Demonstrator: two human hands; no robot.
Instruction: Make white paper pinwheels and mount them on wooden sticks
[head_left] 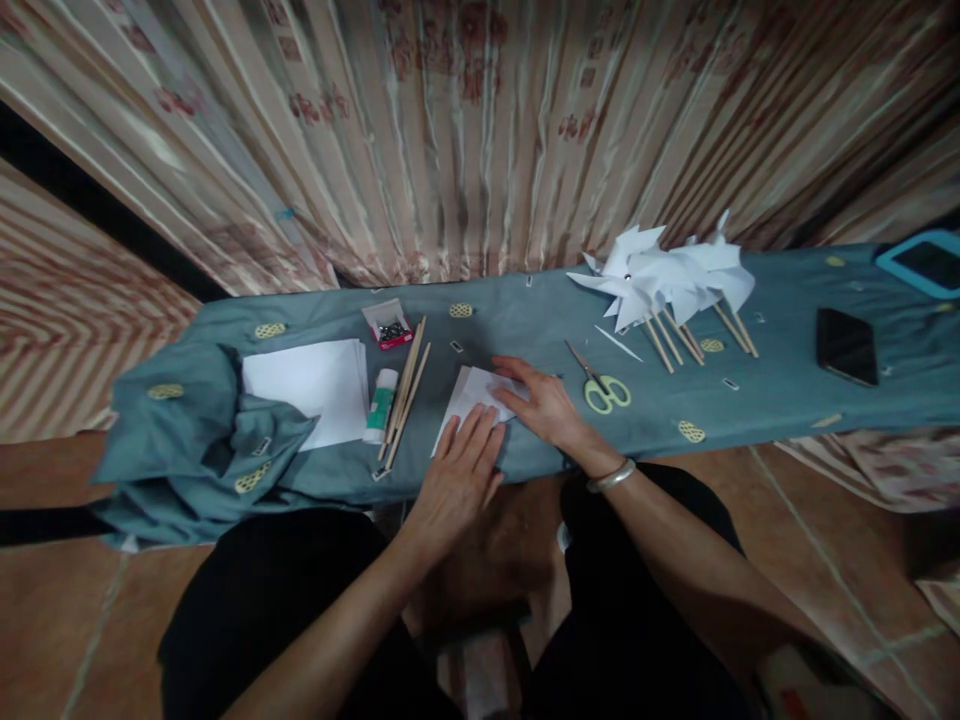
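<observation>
A folded sheet of white paper (476, 388) lies on the cloth in front of me. My left hand (456, 475) rests on its lower edge, palm down with the fingers stretched out. From the right, my right hand (551, 402) touches the paper with its fingers spread, and a bracelet circles that wrist. Part of the paper is hidden beneath both hands. Just right of my right hand are scissors (600, 385) with light green handles. Left of the paper lie several wooden sticks (407, 390) beside a glue stick (381, 405).
A red and white box of small metal pins (388, 325) stands behind the sticks. White sheets (319, 385) are stacked at left near bunched cloth (195, 425). At right lie several paper pinwheels (667, 275), a paper strip (619, 344), a phone (847, 345) and a blue-framed device (926, 262).
</observation>
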